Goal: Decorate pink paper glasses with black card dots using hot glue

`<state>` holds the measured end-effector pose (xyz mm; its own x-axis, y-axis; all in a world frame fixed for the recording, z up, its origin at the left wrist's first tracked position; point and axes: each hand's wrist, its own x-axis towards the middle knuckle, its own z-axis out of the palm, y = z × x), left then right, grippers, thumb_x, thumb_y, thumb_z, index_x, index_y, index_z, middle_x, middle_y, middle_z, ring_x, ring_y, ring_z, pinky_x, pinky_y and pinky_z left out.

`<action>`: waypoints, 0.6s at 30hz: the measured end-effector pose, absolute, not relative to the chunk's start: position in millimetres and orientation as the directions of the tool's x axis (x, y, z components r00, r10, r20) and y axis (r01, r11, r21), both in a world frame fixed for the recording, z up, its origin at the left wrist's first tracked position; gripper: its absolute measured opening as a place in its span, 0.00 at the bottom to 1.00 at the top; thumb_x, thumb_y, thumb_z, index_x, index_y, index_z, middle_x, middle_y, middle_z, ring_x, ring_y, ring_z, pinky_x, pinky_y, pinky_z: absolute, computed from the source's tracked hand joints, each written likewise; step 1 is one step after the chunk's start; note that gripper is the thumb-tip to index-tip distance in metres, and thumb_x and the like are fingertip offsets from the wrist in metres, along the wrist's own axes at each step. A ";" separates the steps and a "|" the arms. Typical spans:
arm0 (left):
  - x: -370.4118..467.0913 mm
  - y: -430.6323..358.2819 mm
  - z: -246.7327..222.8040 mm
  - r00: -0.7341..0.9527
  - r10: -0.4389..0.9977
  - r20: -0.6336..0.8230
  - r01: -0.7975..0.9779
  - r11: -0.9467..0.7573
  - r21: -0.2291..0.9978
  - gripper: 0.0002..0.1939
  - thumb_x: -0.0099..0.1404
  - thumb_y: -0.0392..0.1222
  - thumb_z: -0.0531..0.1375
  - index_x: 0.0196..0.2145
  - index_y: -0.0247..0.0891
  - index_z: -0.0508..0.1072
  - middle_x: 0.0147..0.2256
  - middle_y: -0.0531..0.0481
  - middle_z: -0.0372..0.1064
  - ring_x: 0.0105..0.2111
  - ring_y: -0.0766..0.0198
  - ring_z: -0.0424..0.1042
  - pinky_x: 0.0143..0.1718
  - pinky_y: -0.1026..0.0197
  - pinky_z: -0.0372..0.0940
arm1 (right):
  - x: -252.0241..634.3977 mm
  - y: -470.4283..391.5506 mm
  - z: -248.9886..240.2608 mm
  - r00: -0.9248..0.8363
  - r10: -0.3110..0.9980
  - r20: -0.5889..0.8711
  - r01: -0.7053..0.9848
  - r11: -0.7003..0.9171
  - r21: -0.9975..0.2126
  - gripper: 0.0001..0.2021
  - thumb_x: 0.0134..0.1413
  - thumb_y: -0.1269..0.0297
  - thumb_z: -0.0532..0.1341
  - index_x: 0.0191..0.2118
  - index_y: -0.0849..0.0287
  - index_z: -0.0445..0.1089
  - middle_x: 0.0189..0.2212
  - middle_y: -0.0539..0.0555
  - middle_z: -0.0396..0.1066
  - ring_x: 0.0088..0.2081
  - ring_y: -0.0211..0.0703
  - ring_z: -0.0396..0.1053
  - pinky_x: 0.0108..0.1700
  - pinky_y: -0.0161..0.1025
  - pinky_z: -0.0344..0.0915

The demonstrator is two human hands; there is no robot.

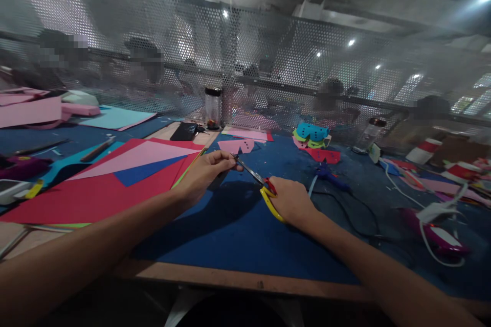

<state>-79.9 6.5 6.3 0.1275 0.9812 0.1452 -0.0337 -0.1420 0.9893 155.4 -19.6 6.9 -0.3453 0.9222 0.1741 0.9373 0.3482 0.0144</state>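
Two bare forearms [95, 245] are reaching over the blue-covered wooden counter [230, 246]. Centrally, the right hand [294, 202] is gripping red-and-yellow-handled metal scissors [253, 171]; the left hand [205, 169] is pinching narrowly at their tip, any contents indiscernible. Straying between closing blades, it would be risking a cut.

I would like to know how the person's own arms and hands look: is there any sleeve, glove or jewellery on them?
The left hand and right hand are ungloved, with no ring visible. The left forearm and right forearm are bare to the picture's edges, without a visible sleeve, watch, bracelet or cable.
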 end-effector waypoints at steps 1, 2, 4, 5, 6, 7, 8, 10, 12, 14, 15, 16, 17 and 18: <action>-80.0 6.4 6.4 0.127 0.981 0.144 -0.034 -0.141 0.989 0.13 0.61 0.50 0.67 0.37 0.39 0.74 0.37 0.48 0.80 0.30 0.66 0.70 0.27 0.65 0.57 | 155.2 -19.6 7.1 -0.344 0.924 0.170 0.938 0.346 0.015 0.13 0.66 0.55 0.54 0.42 0.57 0.72 0.38 0.58 0.79 0.42 0.49 0.77 0.36 0.37 0.58; -80.1 6.4 6.3 0.127 0.981 0.144 -0.034 -0.140 0.990 0.13 0.61 0.50 0.67 0.37 0.39 0.74 0.37 0.48 0.80 0.29 0.66 0.70 0.26 0.65 0.57 | 155.1 -19.6 7.4 -0.342 0.925 0.167 0.939 0.344 0.016 0.13 0.66 0.55 0.53 0.42 0.57 0.72 0.38 0.58 0.79 0.42 0.49 0.77 0.36 0.37 0.58; -80.8 6.6 5.7 0.132 0.982 0.136 -0.038 -0.132 0.991 0.13 0.61 0.50 0.67 0.37 0.39 0.73 0.37 0.47 0.79 0.29 0.66 0.70 0.25 0.65 0.56 | 155.1 -19.5 7.8 -0.340 0.926 0.167 0.940 0.341 0.021 0.13 0.66 0.55 0.53 0.42 0.57 0.72 0.38 0.57 0.79 0.42 0.49 0.77 0.36 0.37 0.58; -81.2 6.9 5.2 0.134 0.982 0.131 -0.043 -0.126 0.991 0.14 0.61 0.51 0.67 0.37 0.39 0.73 0.38 0.47 0.79 0.29 0.66 0.70 0.25 0.65 0.56 | 155.2 -19.4 8.1 -0.338 0.926 0.168 0.940 0.340 0.022 0.14 0.67 0.55 0.53 0.42 0.57 0.72 0.38 0.57 0.79 0.42 0.49 0.77 0.36 0.37 0.58; -81.6 7.3 4.5 0.134 0.983 0.127 -0.049 -0.121 0.991 0.14 0.61 0.51 0.67 0.37 0.39 0.73 0.38 0.47 0.79 0.29 0.66 0.70 0.25 0.65 0.56 | 155.4 -19.3 8.3 -0.337 0.927 0.168 0.941 0.338 0.023 0.14 0.67 0.55 0.53 0.42 0.57 0.72 0.37 0.57 0.79 0.42 0.49 0.77 0.35 0.37 0.58; -82.0 7.8 3.8 0.131 0.983 0.125 -0.053 -0.119 0.991 0.14 0.61 0.51 0.67 0.38 0.40 0.73 0.38 0.47 0.79 0.29 0.66 0.70 0.25 0.65 0.57 | 155.6 -19.2 8.6 -0.336 0.927 0.168 0.941 0.336 0.024 0.14 0.67 0.55 0.53 0.42 0.57 0.72 0.37 0.57 0.79 0.41 0.49 0.77 0.35 0.37 0.58; -82.3 8.3 3.0 0.126 0.984 0.126 -0.055 -0.120 0.991 0.14 0.61 0.51 0.67 0.38 0.40 0.74 0.38 0.47 0.79 0.29 0.65 0.71 0.25 0.65 0.57 | 155.8 -19.1 8.9 -0.335 0.927 0.167 0.942 0.336 0.026 0.14 0.67 0.55 0.53 0.42 0.57 0.72 0.37 0.57 0.79 0.41 0.49 0.77 0.35 0.37 0.58; -82.6 9.2 2.0 0.116 0.984 0.134 -0.053 -0.129 0.990 0.14 0.61 0.51 0.68 0.38 0.40 0.74 0.39 0.46 0.79 0.30 0.64 0.72 0.25 0.65 0.57 | 156.0 -19.1 9.5 -0.334 0.928 0.164 0.942 0.333 0.032 0.14 0.67 0.55 0.53 0.42 0.57 0.72 0.37 0.57 0.79 0.41 0.49 0.77 0.35 0.37 0.58; -82.5 9.7 1.5 0.113 0.984 0.137 -0.049 -0.132 0.990 0.14 0.60 0.50 0.68 0.38 0.39 0.74 0.39 0.46 0.79 0.31 0.63 0.73 0.25 0.65 0.58 | 156.0 -19.3 10.2 -0.334 0.928 0.162 0.942 0.333 0.035 0.14 0.67 0.56 0.53 0.42 0.57 0.72 0.37 0.57 0.79 0.41 0.49 0.77 0.35 0.37 0.57; -82.0 9.9 1.7 0.115 0.985 0.130 -0.051 -0.124 0.991 0.14 0.61 0.50 0.68 0.38 0.39 0.74 0.39 0.46 0.80 0.32 0.63 0.73 0.25 0.65 0.58 | 155.8 -19.6 10.8 -0.336 0.928 0.160 0.941 0.335 0.034 0.13 0.67 0.57 0.53 0.42 0.57 0.72 0.37 0.57 0.79 0.41 0.49 0.77 0.34 0.37 0.57; -81.7 9.9 1.9 0.115 0.985 0.126 -0.054 -0.120 0.991 0.14 0.61 0.50 0.68 0.37 0.39 0.74 0.38 0.46 0.80 0.31 0.63 0.73 0.25 0.65 0.58 | 155.7 -19.8 11.0 -0.336 0.928 0.159 0.942 0.335 0.032 0.13 0.67 0.57 0.53 0.42 0.57 0.72 0.37 0.57 0.79 0.41 0.49 0.77 0.34 0.37 0.57; -81.5 9.9 2.2 0.115 0.986 0.124 -0.057 -0.118 0.991 0.14 0.61 0.50 0.68 0.37 0.39 0.74 0.38 0.46 0.80 0.31 0.64 0.73 0.25 0.65 0.58 | 155.6 -19.9 11.1 -0.336 0.929 0.156 0.942 0.335 0.031 0.13 0.66 0.58 0.53 0.42 0.57 0.72 0.37 0.57 0.79 0.41 0.49 0.77 0.34 0.37 0.57; -81.3 9.8 2.4 0.114 0.986 0.124 -0.061 -0.117 0.991 0.13 0.61 0.50 0.68 0.37 0.39 0.74 0.38 0.46 0.80 0.31 0.64 0.73 0.25 0.65 0.58 | 155.5 -20.0 11.2 -0.334 0.930 0.153 0.942 0.334 0.030 0.12 0.66 0.58 0.53 0.42 0.57 0.71 0.37 0.57 0.79 0.40 0.49 0.77 0.34 0.37 0.57; -81.1 9.7 2.7 0.113 0.986 0.124 -0.065 -0.117 0.991 0.13 0.60 0.50 0.68 0.37 0.39 0.74 0.38 0.46 0.80 0.31 0.64 0.73 0.25 0.65 0.58 | 155.5 -20.1 11.2 -0.334 0.931 0.150 0.942 0.333 0.029 0.12 0.66 0.58 0.53 0.42 0.57 0.71 0.37 0.57 0.79 0.40 0.49 0.77 0.34 0.37 0.57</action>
